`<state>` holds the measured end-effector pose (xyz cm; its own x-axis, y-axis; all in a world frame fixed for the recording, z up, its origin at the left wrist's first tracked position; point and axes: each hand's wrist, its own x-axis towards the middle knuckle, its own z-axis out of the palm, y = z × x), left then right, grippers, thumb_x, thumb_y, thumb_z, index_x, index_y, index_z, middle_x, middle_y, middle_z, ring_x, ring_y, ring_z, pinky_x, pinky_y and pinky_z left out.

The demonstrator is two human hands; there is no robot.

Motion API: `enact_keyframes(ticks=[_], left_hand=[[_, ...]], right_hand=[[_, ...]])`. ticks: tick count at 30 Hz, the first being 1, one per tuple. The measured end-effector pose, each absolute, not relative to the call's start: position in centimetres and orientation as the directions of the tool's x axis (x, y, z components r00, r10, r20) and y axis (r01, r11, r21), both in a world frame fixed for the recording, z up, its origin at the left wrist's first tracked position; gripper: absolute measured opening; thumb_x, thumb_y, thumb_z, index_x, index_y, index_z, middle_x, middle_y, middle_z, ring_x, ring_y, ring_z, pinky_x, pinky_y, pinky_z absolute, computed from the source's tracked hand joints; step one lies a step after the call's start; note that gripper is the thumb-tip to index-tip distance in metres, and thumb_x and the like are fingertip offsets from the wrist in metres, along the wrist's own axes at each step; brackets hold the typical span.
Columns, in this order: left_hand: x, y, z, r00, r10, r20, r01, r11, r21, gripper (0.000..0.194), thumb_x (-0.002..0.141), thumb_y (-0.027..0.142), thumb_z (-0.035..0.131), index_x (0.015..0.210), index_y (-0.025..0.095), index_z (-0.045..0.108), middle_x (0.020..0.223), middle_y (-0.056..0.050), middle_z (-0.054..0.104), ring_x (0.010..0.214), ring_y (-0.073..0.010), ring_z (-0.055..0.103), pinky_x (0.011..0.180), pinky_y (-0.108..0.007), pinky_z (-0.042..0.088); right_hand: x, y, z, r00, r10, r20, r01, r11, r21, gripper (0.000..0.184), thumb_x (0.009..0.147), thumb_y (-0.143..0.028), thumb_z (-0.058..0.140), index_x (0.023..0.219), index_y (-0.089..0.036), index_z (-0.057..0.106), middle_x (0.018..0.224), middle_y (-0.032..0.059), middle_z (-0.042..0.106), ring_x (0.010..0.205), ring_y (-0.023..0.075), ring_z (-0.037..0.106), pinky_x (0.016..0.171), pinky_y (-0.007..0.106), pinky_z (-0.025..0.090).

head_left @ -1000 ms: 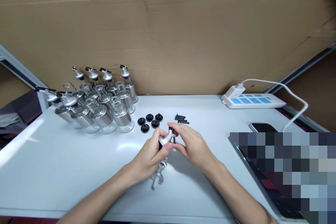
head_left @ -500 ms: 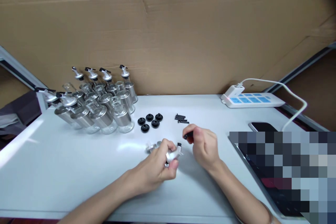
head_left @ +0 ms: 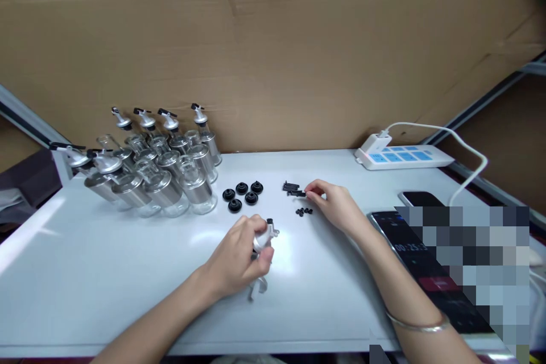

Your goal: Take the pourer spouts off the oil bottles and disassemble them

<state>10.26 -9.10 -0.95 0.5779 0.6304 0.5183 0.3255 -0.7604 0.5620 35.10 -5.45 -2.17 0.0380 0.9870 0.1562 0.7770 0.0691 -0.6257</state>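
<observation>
My left hand (head_left: 241, 253) is closed around a silver pourer spout (head_left: 263, 237), its small black tip pointing up. Below that hand, another silver spout piece (head_left: 258, 287) lies on the table, partly hidden by the fingers. My right hand (head_left: 330, 199) has thumb and forefinger pinched on the right end of a slim black flip cap (head_left: 297, 193). Behind this piece lie several more slim black flip caps (head_left: 290, 186) in a small pile. A cluster of tiny black plugs (head_left: 303, 212) sits just in front of the right fingertips. Several round black stoppers (head_left: 242, 188) stand left of the pile.
Several glass bottles with steel bands (head_left: 164, 190) crowd the left side, some topped with pourers (head_left: 108, 163). A white power strip (head_left: 401, 157) with a charger and cable stands back right. Phones (head_left: 422, 199) and a dark screen (head_left: 409, 247) lie right. Cardboard (head_left: 273, 68) closes the back.
My right hand has moved from beside the spout to the flip cap pile; the black piece it held is out of sight. The left hand shifted slightly leftward, still holding the spout. Tiny plugs became visible.
</observation>
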Motion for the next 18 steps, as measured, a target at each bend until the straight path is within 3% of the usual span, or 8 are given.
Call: enact_keyframes(ticks=[2, 4, 9, 12, 15, 18], left_hand=[[10.4, -8.9, -0.9, 0.606, 0.505, 0.614, 0.311, -0.861, 0.402, 0.008, 0.088, 0.024, 0.035, 0.095, 0.021, 0.033, 0.072, 0.001, 0.046, 0.059, -0.0130, 0.040, 0.057, -0.027, 0.039], [10.6, -8.8, -0.9, 0.626, 0.448, 0.639, 0.292, -0.894, 0.340, 0.010, 0.087, 0.022, 0.036, 0.097, 0.020, 0.033, 0.072, 0.001, 0.047, 0.058, -0.0129, 0.040, 0.059, -0.027, 0.039], [10.6, -8.7, -1.2, 0.630, 0.421, 0.653, 0.294, -0.907, 0.301, 0.013, 0.085, 0.021, 0.037, 0.098, 0.020, 0.034, 0.072, 0.001, 0.048, 0.059, -0.0134, 0.042, 0.061, -0.028, 0.039], [10.5, -8.6, -1.2, 0.630, 0.406, 0.662, 0.298, -0.914, 0.277, 0.014, 0.084, 0.020, 0.038, 0.097, 0.020, 0.035, 0.070, 0.001, 0.049, 0.058, -0.0134, 0.041, 0.062, -0.029, 0.039], [10.5, -8.6, -1.1, 0.632, 0.398, 0.665, 0.304, -0.917, 0.259, 0.015, 0.083, 0.019, 0.040, 0.097, 0.020, 0.036, 0.070, 0.001, 0.050, 0.059, -0.0133, 0.043, 0.063, -0.029, 0.039], [10.5, -8.6, -1.0, 0.643, 0.393, 0.658, 0.321, -0.918, 0.234, 0.015, 0.082, 0.019, 0.041, 0.096, 0.020, 0.037, 0.070, 0.001, 0.052, 0.060, -0.0137, 0.045, 0.065, -0.030, 0.039]], right_hand=[[35.2, -5.3, -2.6, 0.015, 0.988, 0.154, 0.789, 0.083, -0.608, 0.013, 0.079, -0.022, 0.048, 0.076, -0.020, 0.061, 0.069, 0.0027, 0.067, 0.064, 0.0174, 0.060, 0.064, 0.029, 0.042], [35.0, -5.2, -2.9, 0.001, 0.987, 0.161, 0.794, 0.097, -0.600, 0.014, 0.079, -0.022, 0.049, 0.077, -0.021, 0.063, 0.069, 0.0020, 0.066, 0.064, 0.0175, 0.060, 0.065, 0.029, 0.042], [34.9, -5.1, -3.2, -0.013, 0.980, 0.200, 0.810, 0.128, -0.573, 0.016, 0.079, -0.020, 0.050, 0.084, -0.019, 0.065, 0.082, 0.0052, 0.066, 0.068, 0.0179, 0.058, 0.069, 0.030, 0.043], [35.1, -5.2, -3.1, -0.026, 0.967, 0.253, 0.830, 0.162, -0.534, 0.025, 0.077, -0.009, 0.043, 0.083, -0.019, 0.066, 0.089, 0.0071, 0.065, 0.074, 0.0183, 0.059, 0.074, 0.032, 0.044], [35.4, -5.5, -3.2, -0.113, 0.961, 0.254, 0.861, 0.222, -0.458, 0.038, 0.068, 0.003, 0.037, 0.075, -0.019, 0.067, 0.092, 0.0083, 0.066, 0.090, 0.0218, 0.057, 0.082, 0.035, 0.044], [35.8, -5.6, -3.7, -0.187, 0.947, 0.261, 0.880, 0.280, -0.384, 0.042, 0.064, 0.005, 0.038, 0.076, -0.020, 0.068, 0.118, 0.0099, 0.061, 0.111, 0.0279, 0.049, 0.089, 0.045, 0.041]])
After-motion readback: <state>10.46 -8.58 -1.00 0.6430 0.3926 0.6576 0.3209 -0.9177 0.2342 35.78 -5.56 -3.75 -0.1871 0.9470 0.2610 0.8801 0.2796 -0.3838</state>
